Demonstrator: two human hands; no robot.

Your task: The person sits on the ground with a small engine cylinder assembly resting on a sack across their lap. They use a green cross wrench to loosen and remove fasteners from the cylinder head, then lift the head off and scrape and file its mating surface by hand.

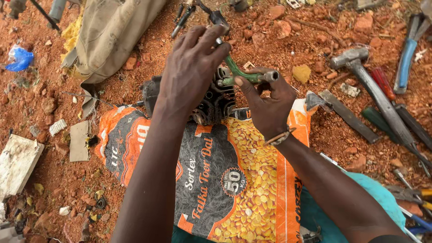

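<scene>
left hand clamped on wrench top, 12 o'clock | right hand pinching its socket arm | risk: slip off engine part, knuckles hit; part could slide on sack

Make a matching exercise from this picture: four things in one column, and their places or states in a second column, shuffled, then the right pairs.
Things:
1. green socket wrench
2. hammer
3. printed sack
4. blue plastic scrap

Places or states:
A. spread on the red soil under the dark engine part
B. lying on the ground at the far left
C. gripped by the left hand and right hand
D. lying on the ground to the right, among other tools

Pairs: 1-C, 2-D, 3-A, 4-B
</scene>
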